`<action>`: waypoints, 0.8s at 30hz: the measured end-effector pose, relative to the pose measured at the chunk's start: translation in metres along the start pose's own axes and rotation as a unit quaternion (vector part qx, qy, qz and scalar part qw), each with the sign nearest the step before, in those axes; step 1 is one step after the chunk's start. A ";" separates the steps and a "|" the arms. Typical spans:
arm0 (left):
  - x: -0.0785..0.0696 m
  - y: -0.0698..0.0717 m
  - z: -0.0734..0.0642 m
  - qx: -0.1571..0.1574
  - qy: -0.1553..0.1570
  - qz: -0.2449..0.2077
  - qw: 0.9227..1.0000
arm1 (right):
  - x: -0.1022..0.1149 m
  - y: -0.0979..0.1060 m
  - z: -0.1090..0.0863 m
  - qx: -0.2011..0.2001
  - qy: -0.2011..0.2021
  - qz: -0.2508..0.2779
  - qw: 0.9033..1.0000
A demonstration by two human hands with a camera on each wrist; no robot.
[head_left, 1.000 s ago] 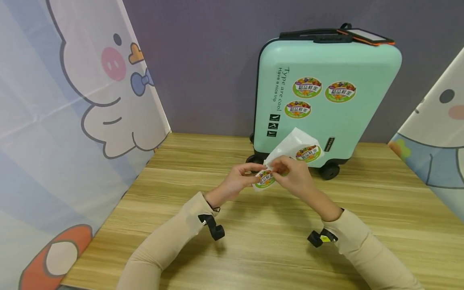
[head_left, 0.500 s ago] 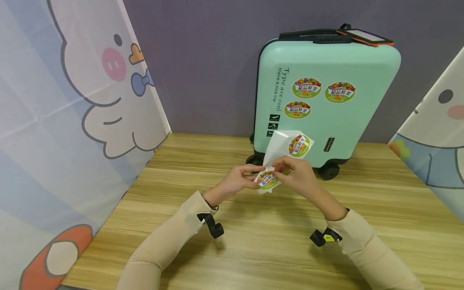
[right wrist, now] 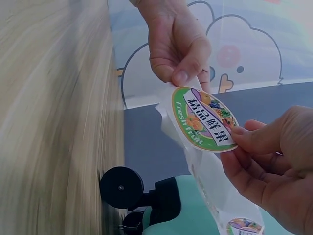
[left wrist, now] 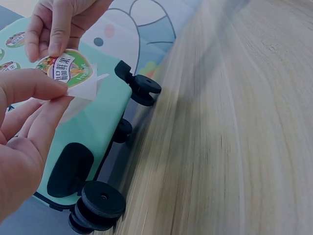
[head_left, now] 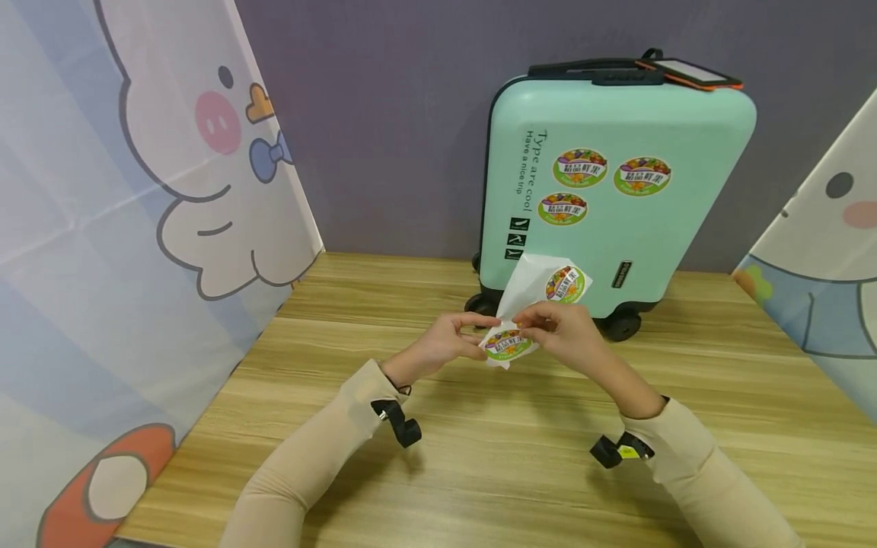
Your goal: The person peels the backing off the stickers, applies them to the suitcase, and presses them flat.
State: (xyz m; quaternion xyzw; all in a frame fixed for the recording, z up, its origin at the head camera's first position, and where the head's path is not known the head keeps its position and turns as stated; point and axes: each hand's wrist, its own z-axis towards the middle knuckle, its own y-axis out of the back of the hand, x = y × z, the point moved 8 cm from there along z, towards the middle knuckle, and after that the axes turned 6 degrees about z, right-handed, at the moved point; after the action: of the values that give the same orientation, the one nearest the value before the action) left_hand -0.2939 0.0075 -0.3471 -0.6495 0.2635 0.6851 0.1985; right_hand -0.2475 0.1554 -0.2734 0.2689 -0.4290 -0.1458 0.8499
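Note:
My left hand (head_left: 448, 342) pinches the end of a white sticker strip (head_left: 527, 278) between thumb and finger. On that end is an oval green "Fresh fruit" sticker (right wrist: 205, 120) with a fruit print. The thumb and fingers of my right hand (head_left: 562, 331) pinch this sticker's opposite edge. In the right wrist view the strip bends away beneath it, and another oval sticker (right wrist: 244, 226) shows farther along. Behind both hands a mint-green suitcase (head_left: 637, 243) stands upright, bearing three matching oval stickers (head_left: 580, 168) on its upper front.
The suitcase's black wheels (head_left: 621, 325) rest on the wood-grain table (head_left: 438, 472). An orange-edged tag (head_left: 692, 74) lies across its top by the handle. Cartoon-printed cloths (head_left: 205, 190) hang at both sides, with a grey wall (head_left: 384, 137) behind.
The strip's free part has swung left and turned in front of the suitcase. My right hand has shifted slightly right and down, while the left hand stays nearly in place.

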 end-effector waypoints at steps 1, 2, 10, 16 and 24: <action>0.000 0.000 0.000 0.001 0.000 0.001 1.000 | 0.000 0.000 0.000 0.003 -0.002 0.001 1.000; 0.000 0.000 -0.001 0.002 0.002 0.003 1.000 | 0.000 0.000 -0.001 0.005 -0.004 0.003 1.000; 0.000 0.000 -0.003 0.021 0.006 0.014 1.000 | 0.001 0.000 -0.001 0.024 -0.020 0.019 0.999; -0.004 -0.004 -0.005 0.043 -0.037 0.026 0.998 | -0.001 0.001 -0.001 0.034 -0.021 0.032 0.999; -0.005 0.003 -0.007 0.016 -0.029 0.062 0.997 | 0.001 0.000 0.001 0.040 -0.021 0.029 0.999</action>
State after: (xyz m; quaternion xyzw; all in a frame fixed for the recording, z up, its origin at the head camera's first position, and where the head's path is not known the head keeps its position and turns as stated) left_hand -0.2900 0.0018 -0.3420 -0.6081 0.3087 0.7105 0.1735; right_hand -0.2472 0.1543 -0.2724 0.2867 -0.4601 -0.1101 0.8330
